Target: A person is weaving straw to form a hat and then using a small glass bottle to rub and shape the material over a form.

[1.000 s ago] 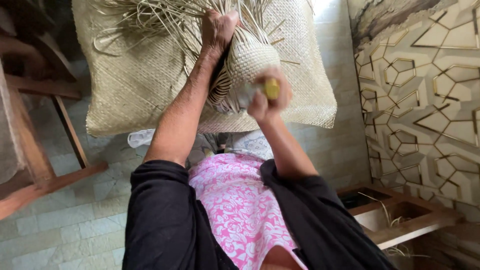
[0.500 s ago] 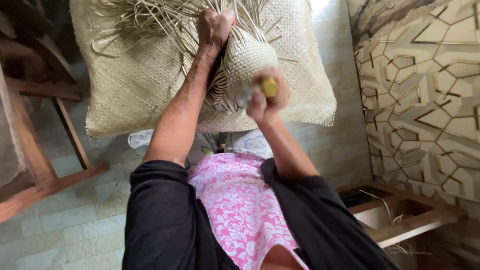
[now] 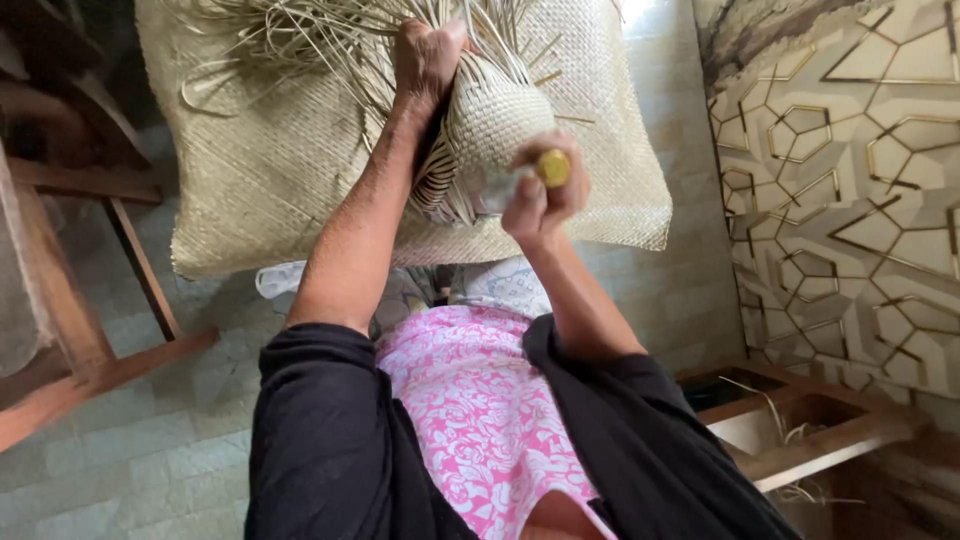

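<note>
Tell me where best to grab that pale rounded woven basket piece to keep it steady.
Grip the pale rounded woven basket piece on its domed body just below the loose strands, coming from the left, as the left hand does. That likely leaves the lower right side open for the right hand with its yellow-handled tool.

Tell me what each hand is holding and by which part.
The left hand grips the rounded woven straw piece at its top, where loose strands fan out. The right hand holds a yellow-handled tool by its handle; its tip is hidden.

Wooden chair frame (image 3: 70,330), geometric gold-lined wall panel (image 3: 850,180), wooden tray (image 3: 810,430) (holding straw), tiled floor (image 3: 150,450)
</note>
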